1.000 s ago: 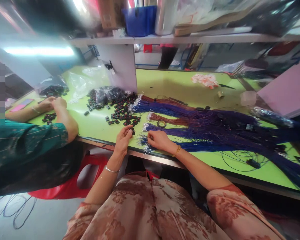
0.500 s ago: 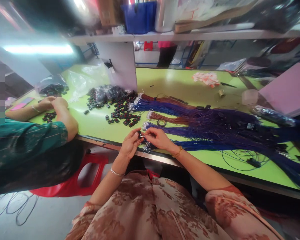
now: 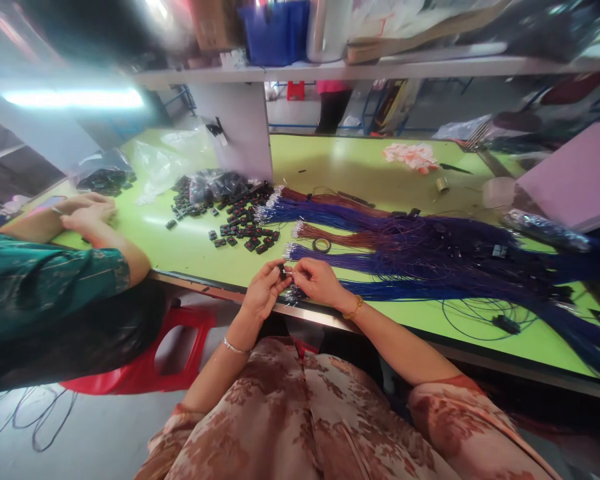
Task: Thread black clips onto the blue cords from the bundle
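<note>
- Left hand (image 3: 263, 293) grips a small black connector (image 3: 283, 271).
- Right hand (image 3: 321, 283) pinches a wire end (image 3: 289, 273) just beside it.
- Loose black parts (image 3: 250, 233) and blue wires (image 3: 380, 290) lie on the green table (image 3: 195, 253).

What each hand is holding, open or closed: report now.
Left hand: closed, holding a small black connector.
Right hand: closed, apparently pinching a wire end; too small to confirm.

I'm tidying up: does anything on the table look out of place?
The loose wire loops at the right front of the table look stray: they curl near a black piece, while the blue wires run fairly straight.
</note>
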`<state>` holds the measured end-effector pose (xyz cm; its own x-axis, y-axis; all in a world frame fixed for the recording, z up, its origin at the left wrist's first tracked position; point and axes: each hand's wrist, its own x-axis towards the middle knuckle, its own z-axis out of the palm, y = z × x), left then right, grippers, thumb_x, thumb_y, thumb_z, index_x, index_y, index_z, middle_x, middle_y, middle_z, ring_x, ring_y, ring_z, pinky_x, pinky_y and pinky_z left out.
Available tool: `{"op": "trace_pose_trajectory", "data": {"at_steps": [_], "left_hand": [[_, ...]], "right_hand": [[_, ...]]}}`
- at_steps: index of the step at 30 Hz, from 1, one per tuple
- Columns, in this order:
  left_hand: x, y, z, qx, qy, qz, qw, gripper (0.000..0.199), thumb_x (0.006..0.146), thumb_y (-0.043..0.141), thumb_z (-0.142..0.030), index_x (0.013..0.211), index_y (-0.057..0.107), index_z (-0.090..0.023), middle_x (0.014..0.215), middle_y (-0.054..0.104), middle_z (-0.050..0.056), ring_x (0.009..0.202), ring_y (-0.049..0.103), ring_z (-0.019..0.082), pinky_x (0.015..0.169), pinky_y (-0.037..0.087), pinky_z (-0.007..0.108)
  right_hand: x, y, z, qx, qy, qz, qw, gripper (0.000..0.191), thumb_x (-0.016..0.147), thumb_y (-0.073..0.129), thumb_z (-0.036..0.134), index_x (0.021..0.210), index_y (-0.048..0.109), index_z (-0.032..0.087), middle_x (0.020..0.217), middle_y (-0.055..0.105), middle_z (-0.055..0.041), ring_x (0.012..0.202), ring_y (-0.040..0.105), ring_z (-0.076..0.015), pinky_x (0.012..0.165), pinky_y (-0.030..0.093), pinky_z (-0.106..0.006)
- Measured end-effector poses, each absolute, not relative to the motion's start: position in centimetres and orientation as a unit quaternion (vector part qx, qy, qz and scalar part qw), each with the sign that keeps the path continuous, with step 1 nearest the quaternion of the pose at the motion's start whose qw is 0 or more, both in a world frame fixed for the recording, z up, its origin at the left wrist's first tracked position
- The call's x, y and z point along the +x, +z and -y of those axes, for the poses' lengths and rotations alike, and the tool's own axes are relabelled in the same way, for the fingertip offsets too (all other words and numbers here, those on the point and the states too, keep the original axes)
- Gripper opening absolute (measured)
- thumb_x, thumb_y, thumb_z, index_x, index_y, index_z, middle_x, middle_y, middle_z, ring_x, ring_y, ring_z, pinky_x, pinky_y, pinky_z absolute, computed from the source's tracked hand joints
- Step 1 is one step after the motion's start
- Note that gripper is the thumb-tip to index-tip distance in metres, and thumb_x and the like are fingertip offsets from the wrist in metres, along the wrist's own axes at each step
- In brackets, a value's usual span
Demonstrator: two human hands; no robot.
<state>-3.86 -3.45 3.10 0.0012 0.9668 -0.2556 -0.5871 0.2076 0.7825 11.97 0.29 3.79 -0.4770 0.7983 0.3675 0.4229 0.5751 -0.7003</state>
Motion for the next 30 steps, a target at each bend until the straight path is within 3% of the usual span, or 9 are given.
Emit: {"op": "trace_pose_trajectory", "data": {"at_steps": [14,22,30], "left_hand": [[-3.8,3.1,3.7,0.295,0.586,-0.435,0.617,0.039,0.063,0.081,-0.029,0.094,0.063,-0.017,0.083,0.067,0.001,0.074,0.064,0.01,0.074,0.052,0.023],[-3.0,2.3,3.5,0.277,0.599,-0.474,0.582,0.041,0.056,0.084,-0.032,0.087,0.064,-0.015,0.072,0.064,-0.002,0.062,0.059,0.008,0.063,0.051,0.022],[-2.0,1.6,3.4,0.247,0.616,-0.487,0.567,0.04,0.056,0.083,-0.032,0.085,0.062,-0.014,0.071,0.064,0.0,0.062,0.06,0.009,0.064,0.05,0.023]], "right_hand": [[12.1,4.3,-0.3,-0.383,0.283,0.826,0.303,0.023,0.082,0.048,0.025,0.061,0.051,0.018,0.058,0.051,0.0016,0.055,0.039,-0.0101,0.054,0.025,-0.023],[11.9,3.7,-0.2,-0.349,0.165,0.878,0.282,0.018,0.086,0.046,0.021,0.07,0.054,0.018,0.069,0.057,-0.0038,0.065,0.045,-0.0136,0.062,0.03,-0.026],[12.1,3.0,-0.1,-0.36,0.151,0.889,0.239,0.016,0.086,0.045,0.02,0.076,0.057,0.017,0.071,0.059,-0.0051,0.065,0.047,-0.0151,0.061,0.03,-0.027]]}}
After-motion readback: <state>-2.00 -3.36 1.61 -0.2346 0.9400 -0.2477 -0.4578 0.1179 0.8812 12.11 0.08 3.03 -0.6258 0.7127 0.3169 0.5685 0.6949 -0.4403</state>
